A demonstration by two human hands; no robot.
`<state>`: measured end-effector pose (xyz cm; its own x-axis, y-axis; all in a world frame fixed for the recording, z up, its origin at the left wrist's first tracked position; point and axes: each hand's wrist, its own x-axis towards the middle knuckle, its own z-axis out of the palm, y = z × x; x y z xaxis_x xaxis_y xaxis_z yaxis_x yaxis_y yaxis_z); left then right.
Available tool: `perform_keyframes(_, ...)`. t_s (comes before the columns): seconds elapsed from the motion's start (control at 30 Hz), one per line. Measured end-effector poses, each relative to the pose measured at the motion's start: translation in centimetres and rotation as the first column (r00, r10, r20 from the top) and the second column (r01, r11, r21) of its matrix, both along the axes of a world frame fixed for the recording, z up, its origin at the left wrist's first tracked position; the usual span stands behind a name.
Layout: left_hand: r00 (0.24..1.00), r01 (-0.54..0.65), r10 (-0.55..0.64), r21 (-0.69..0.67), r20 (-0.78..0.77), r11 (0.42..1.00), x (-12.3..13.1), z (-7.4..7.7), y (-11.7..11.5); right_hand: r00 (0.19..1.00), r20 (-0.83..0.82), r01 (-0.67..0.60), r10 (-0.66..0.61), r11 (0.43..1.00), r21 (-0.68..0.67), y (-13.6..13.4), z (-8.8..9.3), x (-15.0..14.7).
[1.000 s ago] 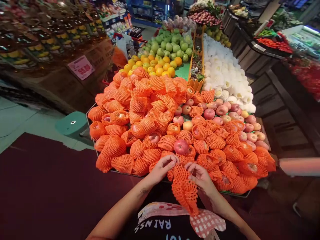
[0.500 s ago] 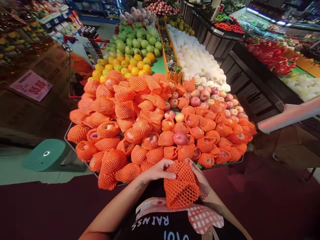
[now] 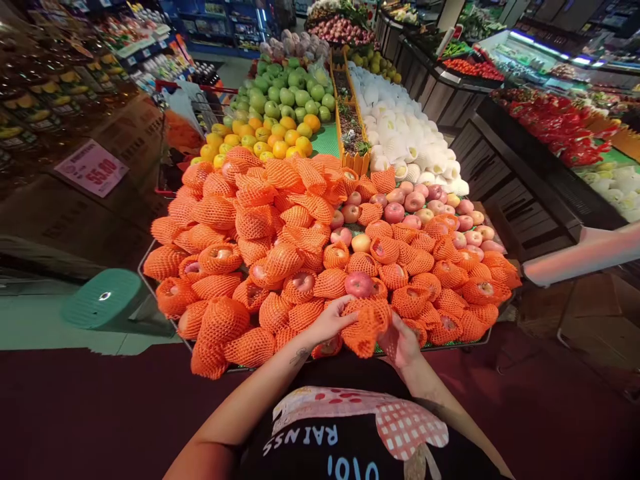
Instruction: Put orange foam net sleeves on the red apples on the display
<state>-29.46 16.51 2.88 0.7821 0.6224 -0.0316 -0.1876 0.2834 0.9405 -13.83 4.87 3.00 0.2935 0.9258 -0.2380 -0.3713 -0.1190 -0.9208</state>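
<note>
Between my two hands is an orange foam net sleeve [image 3: 367, 328], held at the near edge of the fruit display. My left hand [image 3: 333, 323] grips its left side, thumb on top. My right hand [image 3: 403, 341] has its fingers closed on the right side of the sleeve. Whether fruit is inside it I cannot tell. Just beyond the sleeve sits a bare red apple [image 3: 359, 285] on the pile. Around it lie many apples in orange net sleeves [image 3: 300, 283], with bare apples [image 3: 394, 212] further back on the right.
Behind the apples are oranges [image 3: 280, 139], green apples [image 3: 287, 97] and white-wrapped fruit [image 3: 400, 127], split by a yellow planter divider [image 3: 354, 160]. A green stool [image 3: 103, 297] stands at the left. A pale rail [image 3: 580, 257] juts in from the right.
Both hands have moved forward, away from my body, carrying the net sleeve over the pile's near edge. The sleeve now looks more bunched up. The view has shifted slightly.
</note>
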Motion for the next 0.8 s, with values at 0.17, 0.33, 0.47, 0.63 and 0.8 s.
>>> perform_keyframes(0.17, 0.937, -0.327, 0.339, 0.138, -0.083, 0.935, 1.1, -1.2, 2.5, 0.991, 0.123, -0.047, 0.058, 0.995, -0.087, 5.4, 0.5, 1.3)
perform_keyframes(0.33, 0.834, -0.476, 0.533, 0.306, -0.14, 0.825, 2.9, -2.1, 4.6, 0.886, 0.446, 0.135, -0.13, 0.991, 0.019, 9.7, -0.4, 2.6)
perform_keyframes(0.47, 0.792, -0.497, 0.579, 0.347, -0.194, 0.795, 3.7, -2.3, 5.1, 0.832, 0.54, 0.134, -0.127, 0.991, 0.026, 10.6, -1.2, 3.5)
perform_keyframes(0.63, 0.772, -0.492, 0.577, 0.322, -0.269, 0.809, 3.0, -2.1, 5.0, 0.822, 0.559, 0.132, -0.102, 0.991, -0.012, 9.5, -1.7, 3.5)
perform_keyframes(0.8, 0.849, -0.445, 0.471, 0.159, -0.237, 0.882, 2.7, -1.5, 4.6, 0.893, 0.434, 0.135, -0.122, 0.991, 0.001, 9.0, -1.7, 3.0)
